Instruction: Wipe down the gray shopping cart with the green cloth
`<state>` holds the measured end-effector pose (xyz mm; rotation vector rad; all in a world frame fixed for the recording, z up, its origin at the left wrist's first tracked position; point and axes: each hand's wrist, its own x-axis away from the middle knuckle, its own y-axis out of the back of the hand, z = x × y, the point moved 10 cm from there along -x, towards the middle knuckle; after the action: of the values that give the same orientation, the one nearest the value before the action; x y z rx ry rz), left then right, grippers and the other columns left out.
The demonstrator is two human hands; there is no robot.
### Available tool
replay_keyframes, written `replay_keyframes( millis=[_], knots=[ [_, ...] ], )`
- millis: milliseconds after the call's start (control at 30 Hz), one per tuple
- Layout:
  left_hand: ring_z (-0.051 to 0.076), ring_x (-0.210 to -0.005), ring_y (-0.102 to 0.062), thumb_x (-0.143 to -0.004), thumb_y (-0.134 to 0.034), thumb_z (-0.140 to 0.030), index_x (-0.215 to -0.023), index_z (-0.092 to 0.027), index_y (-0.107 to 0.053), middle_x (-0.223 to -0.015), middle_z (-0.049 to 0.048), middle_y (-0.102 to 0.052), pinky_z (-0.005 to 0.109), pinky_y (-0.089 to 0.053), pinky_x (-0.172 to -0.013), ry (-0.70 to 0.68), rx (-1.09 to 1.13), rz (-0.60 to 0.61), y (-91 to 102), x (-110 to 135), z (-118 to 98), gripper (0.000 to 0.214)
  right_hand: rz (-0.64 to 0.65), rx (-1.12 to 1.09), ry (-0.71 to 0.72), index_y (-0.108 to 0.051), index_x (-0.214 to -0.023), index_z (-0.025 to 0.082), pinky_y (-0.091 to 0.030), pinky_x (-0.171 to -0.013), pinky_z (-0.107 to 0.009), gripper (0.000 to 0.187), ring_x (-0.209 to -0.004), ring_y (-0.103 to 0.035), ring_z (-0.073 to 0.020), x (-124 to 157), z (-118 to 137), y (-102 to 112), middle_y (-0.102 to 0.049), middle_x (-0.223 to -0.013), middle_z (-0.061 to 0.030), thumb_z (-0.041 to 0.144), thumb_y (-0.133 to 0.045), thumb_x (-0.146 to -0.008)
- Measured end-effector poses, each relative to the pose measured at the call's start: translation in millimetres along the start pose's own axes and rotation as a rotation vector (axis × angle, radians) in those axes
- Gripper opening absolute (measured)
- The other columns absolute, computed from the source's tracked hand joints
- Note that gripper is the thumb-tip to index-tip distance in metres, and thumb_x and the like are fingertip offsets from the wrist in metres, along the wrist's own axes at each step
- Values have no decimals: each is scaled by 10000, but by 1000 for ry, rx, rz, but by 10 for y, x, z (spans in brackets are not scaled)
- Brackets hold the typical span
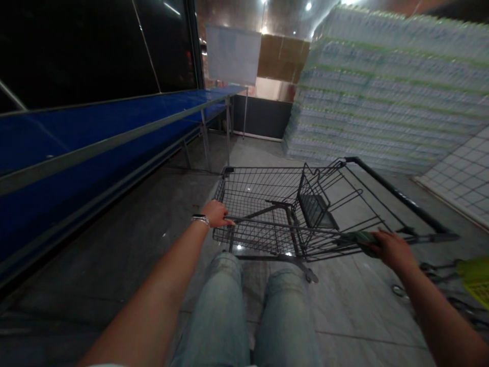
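Blue shelving [95, 122] first, long, metal-edged, running off beyond the front end of the shopping cart [301, 204], which is my reference for everything here. Cart stands on the grey tiled floor, side-on to the person, black wire, handle end away to the right. Left hand [216, 213], watch [198, 217] on that wrist: fingers curled round the cart's near top rail, close to its front corner, grasping it. Jeans [225, 285] next, both knees bent just beside the cart's near side, so the person looks to be sitting or crouching. Dark cloth [361, 240], greenish, bunched against the same rail toward the handle end. Right hand [395, 247] has it pinched, fingers closed on it; how firmly, I can't tell. Behind the cart, a tall stack of bottles [382, 92], shrink-wrapped by the look of it. Cart's handle [405, 199] slants out past the right hand, neither hand on it. Far right, beyond the handle end, a yellow-green basket [476, 278], partly cut off. Progress: mid-work, I'd judge, cart steadied and cloth on the rail, so that much is done. How much of the wire the cloth has covered, can't say; bars look alike, blurry. Handle and far side have no cloth on them now, so any work there can't be confirmed.
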<state>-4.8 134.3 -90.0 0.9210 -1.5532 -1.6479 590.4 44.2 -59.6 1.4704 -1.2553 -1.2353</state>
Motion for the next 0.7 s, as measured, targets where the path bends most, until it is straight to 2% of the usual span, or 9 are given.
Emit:
replay_keyframes(
  millis=[67, 167, 300, 433, 533, 633, 700],
  knots=[
    [239, -825, -666, -804, -514, -737, -681, -214, -732, -791, 105, -735, 348, -415, -813, -3, -8, 3, 8, -4, -9, 580, 23, -4, 11, -720, -925, 195, -417, -899, -463, 318, -1008, -641, -321, -40, 80, -42, -708, -1048, -198, 464, -558, -877],
    [240, -814, -665, -805, -504, -754, -681, -214, -727, -784, 103, -734, 346, -423, -801, -1, -35, 17, 12, -1, -27, 596, 95, -49, 101, -690, -861, 191, -417, -918, -423, 388, -881, -664, -263, -140, 568, -41, -718, -928, -137, 543, -530, -895],
    [247, -823, -666, -796, -497, -782, -697, -209, -731, -782, 105, -731, 350, -423, -803, -7, -57, 16, 23, 2, -50, 626, 154, -111, 268, -673, -891, 192, -440, -862, -332, 418, -912, -653, -235, -236, 1700, 145, -717, -916, -104, 568, -494, -923],
    [255, -846, -668, -834, -481, -742, -698, -204, -737, -803, 112, -736, 364, -421, -805, -14, -58, 13, 31, 8, -64, 611, 148, -148, 338, -649, -1009, 178, -445, -824, -294, 445, -965, -652, -224, -299, 2986, 416, -701, -1049, -118, 577, -463, -949],
    [258, -850, -670, -839, -499, -718, -717, -208, -749, -811, 110, -740, 375, -422, -802, -11, -41, 24, 26, 26, -71, 581, 161, -177, 356, -643, -1077, 179, -461, -815, -298, 398, -990, -666, -236, -371, 3830, 562, -702, -1087, -130, 524, -491, -952],
    [258, -860, -676, -832, -536, -684, -756, -212, -764, -822, 108, -744, 376, -423, -809, -2, -33, 32, 23, 45, -74, 529, 252, -182, 391, -675, -1091, 158, -485, -802, -323, 347, -994, -682, -271, -490, 4481, 587, -717, -1071, -159, 440, -553, -929],
    [263, -870, -680, -825, -561, -657, -775, -209, -773, -828, 112, -747, 378, -427, -816, 9, -44, 35, 26, 51, -71, 498, 307, -179, 423, -698, -1090, 145, -493, -816, -329, 341, -1014, -683, -281, -584, 4780, 583, -720, -1080, -177, 413, -585, -911]
  ],
)
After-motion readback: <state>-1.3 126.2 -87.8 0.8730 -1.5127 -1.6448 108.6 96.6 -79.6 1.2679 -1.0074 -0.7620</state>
